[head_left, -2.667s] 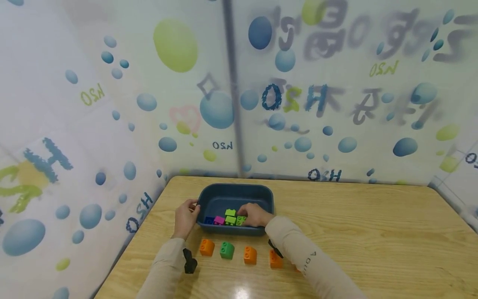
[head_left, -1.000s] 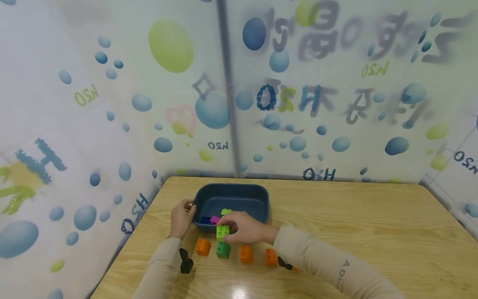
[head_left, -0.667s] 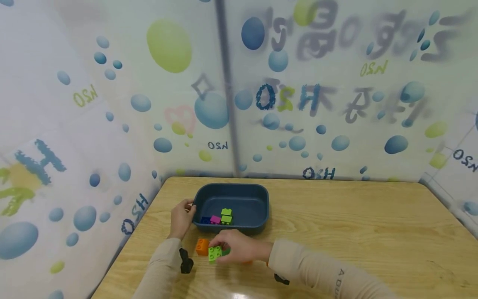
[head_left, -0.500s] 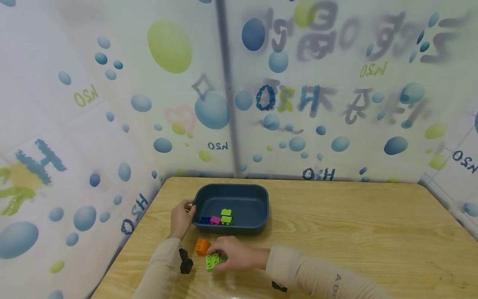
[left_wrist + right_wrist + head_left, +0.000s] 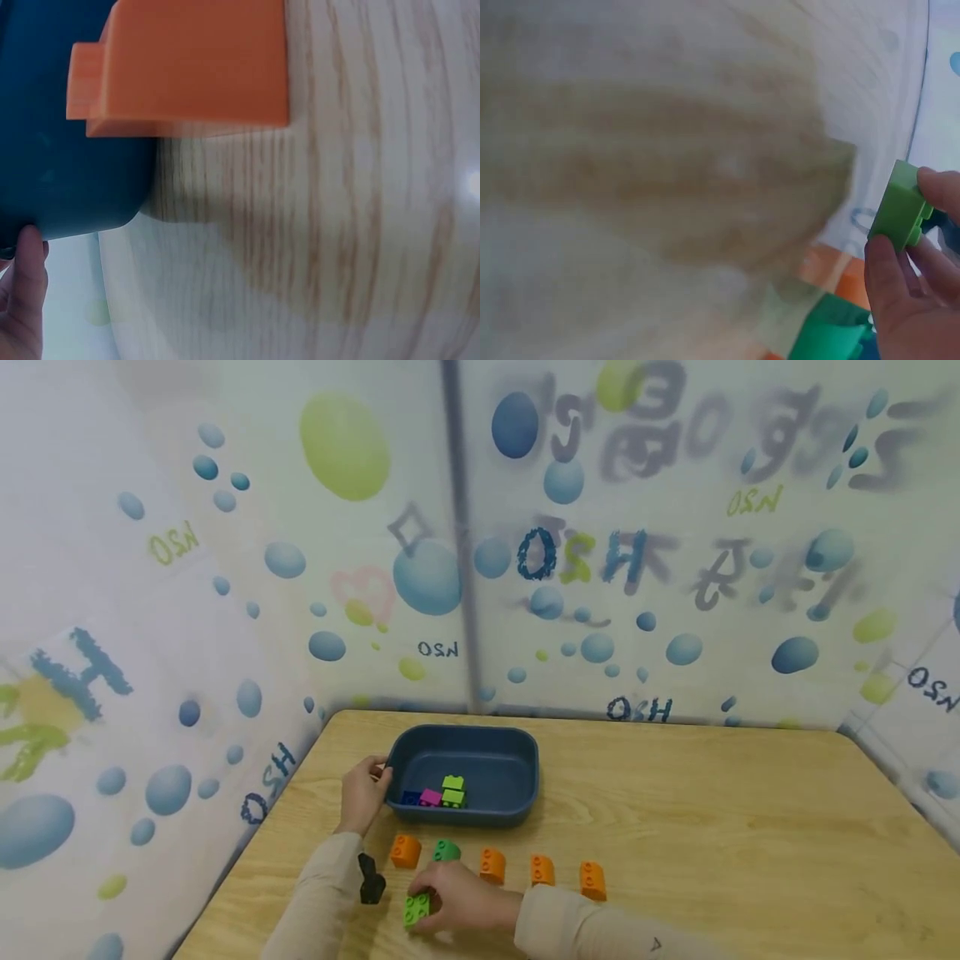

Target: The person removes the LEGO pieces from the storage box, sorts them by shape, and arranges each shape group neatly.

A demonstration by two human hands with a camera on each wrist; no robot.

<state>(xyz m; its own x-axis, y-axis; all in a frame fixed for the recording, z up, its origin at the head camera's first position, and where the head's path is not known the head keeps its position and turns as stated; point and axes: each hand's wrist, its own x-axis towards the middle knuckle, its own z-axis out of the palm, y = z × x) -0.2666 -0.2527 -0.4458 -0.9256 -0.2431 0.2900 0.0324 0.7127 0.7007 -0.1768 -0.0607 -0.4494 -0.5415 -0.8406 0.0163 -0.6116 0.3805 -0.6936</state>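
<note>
My right hand (image 5: pixel 461 897) pinches a lime-green toy building brick (image 5: pixel 417 910) between thumb and fingers, low over the near left part of the table. The right wrist view shows the same brick (image 5: pixel 897 210) on edge at the fingertips. My left hand (image 5: pixel 362 793) holds the left rim of a dark blue plastic bin (image 5: pixel 495 815). In the bin's front left corner lie a magenta brick (image 5: pixel 430 797), a dark blue brick (image 5: pixel 410 798) and two lime-green bricks (image 5: pixel 453 797). A green brick (image 5: pixel 446 850) stands just behind my right hand, partly covered.
In the row before the bin, orange bricks stand on both sides of the green one: a left one (image 5: pixel 406 852), a middle one (image 5: pixel 492 865) and a far right one (image 5: pixel 592 880). The wooden table (image 5: pixel 712 827) meets a patterned wall behind.
My right hand has lifted a lime-green brick from the bin and carried it toward me and left, past the row of bricks. My left hand stays at the bin's rim.
</note>
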